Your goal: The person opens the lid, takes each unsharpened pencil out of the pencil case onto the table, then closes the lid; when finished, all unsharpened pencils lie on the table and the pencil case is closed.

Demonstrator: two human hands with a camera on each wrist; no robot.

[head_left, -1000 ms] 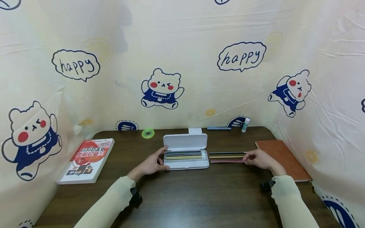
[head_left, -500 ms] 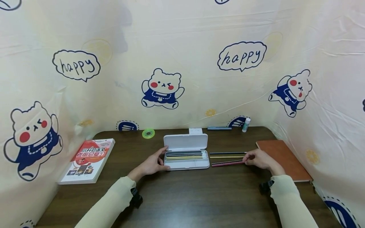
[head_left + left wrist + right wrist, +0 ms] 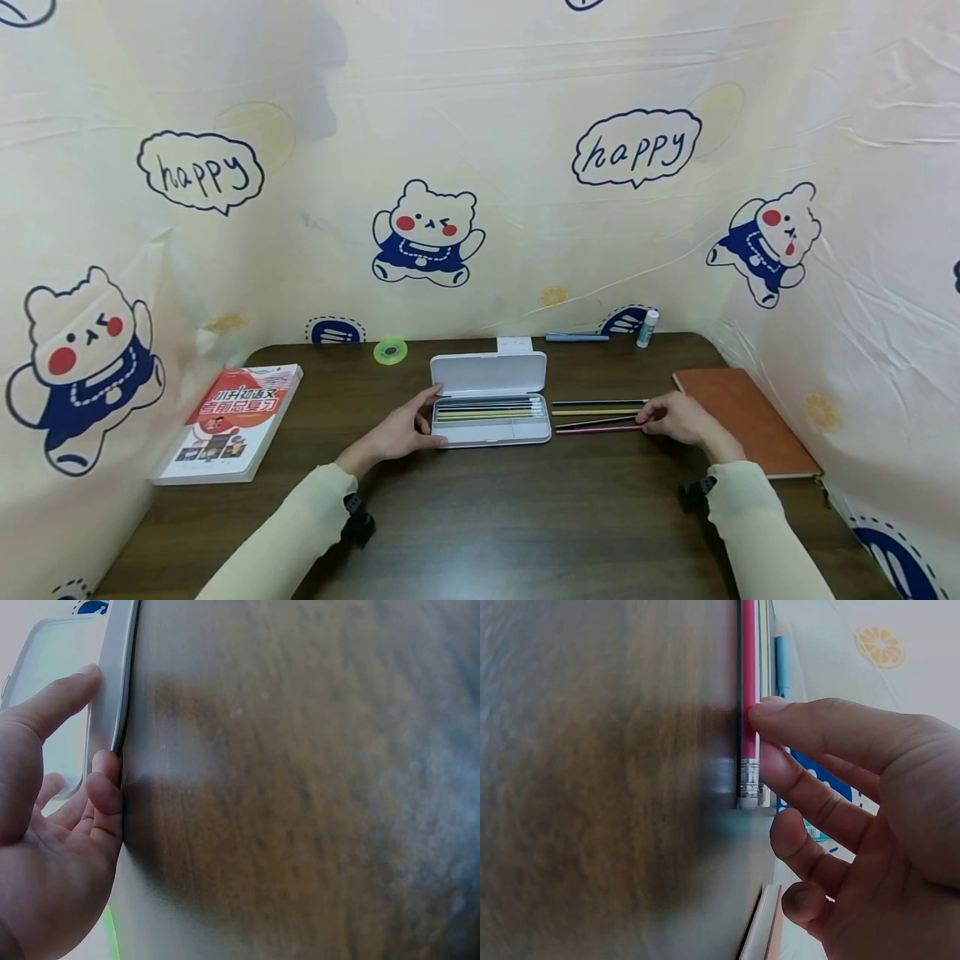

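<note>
A flat white pencil case (image 3: 491, 435) lies with its lid (image 3: 487, 373) raised at the middle of the desk, several pencils (image 3: 491, 410) in a row inside. My left hand (image 3: 393, 432) grips its left end, thumb on the front wall and fingers toward the back. To the right of the case several loose pencils lie side by side, a yellow one (image 3: 596, 412) among them. My right hand (image 3: 682, 419) pinches the pink pencil (image 3: 596, 430) near its eraser end between thumb and index finger (image 3: 780, 769). Its other fingers are loosely bent in the right wrist view.
A red and white book (image 3: 236, 425) lies at the left, a brown notebook (image 3: 742, 421) at the right. Along the back edge are a green tape roll (image 3: 390, 351), a small white box (image 3: 513, 344), a blue pen (image 3: 576, 337) and a glue stick (image 3: 647, 329). A patterned cloth hangs behind.
The pink pencil's left end has swung slightly toward the front edge, then part way back, leaving a gap from the yellow pencil. My left hand and the case have stayed put.
</note>
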